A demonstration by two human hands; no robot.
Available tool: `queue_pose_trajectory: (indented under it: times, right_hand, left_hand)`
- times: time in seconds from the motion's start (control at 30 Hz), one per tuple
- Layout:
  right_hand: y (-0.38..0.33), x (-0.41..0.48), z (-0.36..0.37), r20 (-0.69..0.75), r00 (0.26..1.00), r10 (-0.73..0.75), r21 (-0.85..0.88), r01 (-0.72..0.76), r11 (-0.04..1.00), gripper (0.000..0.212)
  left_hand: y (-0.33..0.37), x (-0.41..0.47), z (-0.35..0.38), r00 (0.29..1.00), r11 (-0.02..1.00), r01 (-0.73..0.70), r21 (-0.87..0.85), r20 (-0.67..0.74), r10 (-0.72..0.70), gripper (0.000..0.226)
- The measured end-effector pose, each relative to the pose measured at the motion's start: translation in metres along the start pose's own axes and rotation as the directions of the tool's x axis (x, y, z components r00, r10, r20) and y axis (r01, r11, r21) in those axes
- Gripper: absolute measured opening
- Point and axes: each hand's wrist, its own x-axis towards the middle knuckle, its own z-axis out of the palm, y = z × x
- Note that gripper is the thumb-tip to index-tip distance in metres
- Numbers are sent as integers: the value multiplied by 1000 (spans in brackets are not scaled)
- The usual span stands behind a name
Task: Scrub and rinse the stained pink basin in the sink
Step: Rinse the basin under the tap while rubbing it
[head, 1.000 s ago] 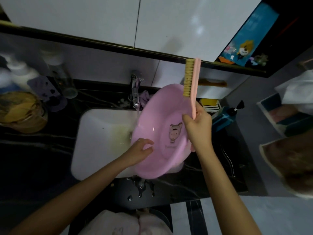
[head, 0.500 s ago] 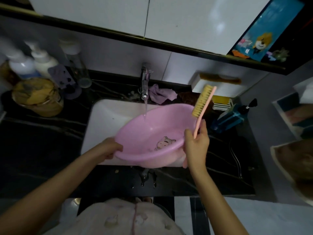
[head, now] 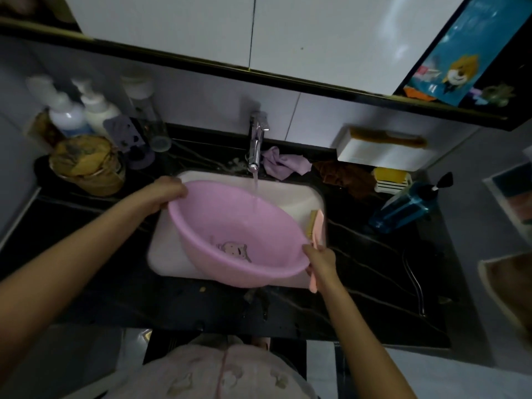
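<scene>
The pink basin (head: 230, 223), with a cartoon animal printed on its bottom, is held over the white sink (head: 305, 197), tilted toward me. Water from the chrome tap (head: 256, 145) streams onto its far inner wall. My left hand (head: 167, 194) grips the basin's far left rim. My right hand (head: 321, 260) holds the near right rim and also grips the handle of a pink scrub brush (head: 316, 228). The brush lies outside the basin against its right side, bristles facing the basin.
On the black marble counter (head: 86, 283) stand pump bottles (head: 69, 116) and a jar with yellow cloth (head: 86, 165) at the left, a purple rag (head: 285, 162) behind the tap, and a blue pump bottle (head: 408, 205) and soap dish (head: 391, 177) at the right.
The basin swung from standing nearly on edge to lying lower under the tap stream. My left hand moved to its far left rim; the brush dropped from raised to beside the right rim.
</scene>
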Motion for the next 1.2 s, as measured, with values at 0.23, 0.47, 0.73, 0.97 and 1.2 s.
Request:
queue_pose_trajectory:
  times: [0.23, 0.47, 0.73, 0.97, 1.2]
  right_hand:
    - [25, -14, 13, 92, 990, -104, -158, 118, 980, 16]
    - [-11, 0, -2, 527, 846, 72, -679, 369, 635, 26]
    - [-31, 102, 52, 529, 821, 215, -839, 544, -16, 48]
    - [-40, 160, 101, 696, 704, -139, -712, 702, -6, 57]
    - [-43, 175, 77, 663, 724, 190, -729, 682, -57, 48]
  left_hand:
    - [-32, -35, 41, 993, 970, 89, -228, -56, -104, 30]
    - [-15, -30, 57, 946, 993, 51, -103, -314, -81, 57]
    - [20, -15, 40, 925, 978, -8, 209, -369, 87, 48]
    - [22, -12, 46, 917, 945, 53, 323, -390, 82, 48]
    - [21, -9, 44, 909, 961, 65, 267, -414, 54, 60]
